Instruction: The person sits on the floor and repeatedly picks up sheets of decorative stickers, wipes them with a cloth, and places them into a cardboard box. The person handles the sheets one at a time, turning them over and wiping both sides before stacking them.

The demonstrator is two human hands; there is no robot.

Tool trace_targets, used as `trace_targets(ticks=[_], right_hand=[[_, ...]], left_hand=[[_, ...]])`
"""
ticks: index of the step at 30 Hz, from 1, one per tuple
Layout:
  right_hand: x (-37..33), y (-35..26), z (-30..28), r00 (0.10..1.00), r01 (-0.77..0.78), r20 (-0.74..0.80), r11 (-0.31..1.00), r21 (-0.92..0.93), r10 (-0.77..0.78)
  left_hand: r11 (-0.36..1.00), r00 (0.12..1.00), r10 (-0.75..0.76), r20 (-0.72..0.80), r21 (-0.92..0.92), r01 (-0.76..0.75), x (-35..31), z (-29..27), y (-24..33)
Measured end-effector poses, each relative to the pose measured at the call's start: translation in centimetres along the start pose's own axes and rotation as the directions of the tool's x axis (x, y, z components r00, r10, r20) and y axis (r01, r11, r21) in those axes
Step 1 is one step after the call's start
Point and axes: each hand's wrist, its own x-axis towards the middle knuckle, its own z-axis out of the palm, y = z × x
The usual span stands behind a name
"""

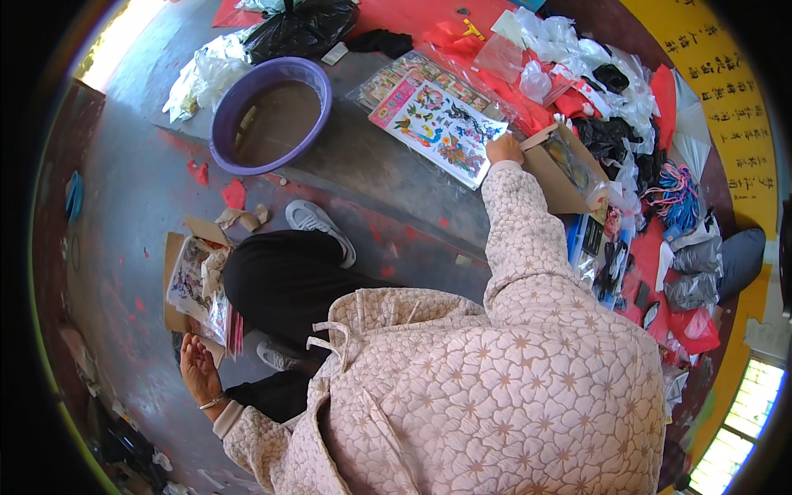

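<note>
My right hand (505, 149) is closed at the right edge of a sticker sheet (441, 128) printed with colourful birds and flowers. The sheet lies on top of a stack of plastic-wrapped packs (407, 76) on a raised grey ledge. Just right of this hand stands an open cardboard box (540, 165) with plastic packaging inside. My left hand (200, 370) is low at the left with its fingers loosely bent and nothing seen in them. It is close to the lower end of another open cardboard box (172, 285), which holds printed sheets (190, 276) in clear wrap.
A purple basin (219, 136) with murky water stands on the ledge's left. Black and white plastic bags (301, 29) lie behind it. To the right are a red cloth, crumpled bags (549, 37), a cord bundle (678, 198) and a blue crate (590, 256). Red scraps (234, 194) dot the floor.
</note>
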Motion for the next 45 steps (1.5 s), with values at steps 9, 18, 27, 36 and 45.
trace_targets(ticks=[9,18,27,36,45], right_hand=[[-0.5,0.1,-0.1,0.967,0.154,-0.189,0.984,-0.085,-0.168],[2.8,-0.3,0.3,0.938,0.335,0.015,0.898,-0.286,-0.346],[4.3,0.1,1.4,0.913,0.392,-0.006,0.878,-0.274,-0.409],[4.2,-1.6,1.2,0.897,0.435,0.009,0.88,-0.193,-0.441],[2.2,-6.9,3.7,0.882,0.425,0.237,0.905,-0.025,-0.408]], left_hand=[[0.998,0.999,-0.004,-0.036,0.063,0.006,-0.1,0.5,-0.2],[0.998,0.996,-0.02,-0.09,0.05,0.024,-0.2,-0.1,-0.3],[0.997,0.993,-0.015,-0.114,0.072,0.024,0.1,-0.6,-0.7],[0.997,0.989,-0.01,-0.145,0.075,0.021,-0.1,-0.1,-0.6],[0.992,0.991,-0.015,-0.137,0.121,0.031,-0.5,0.7,-0.6]])
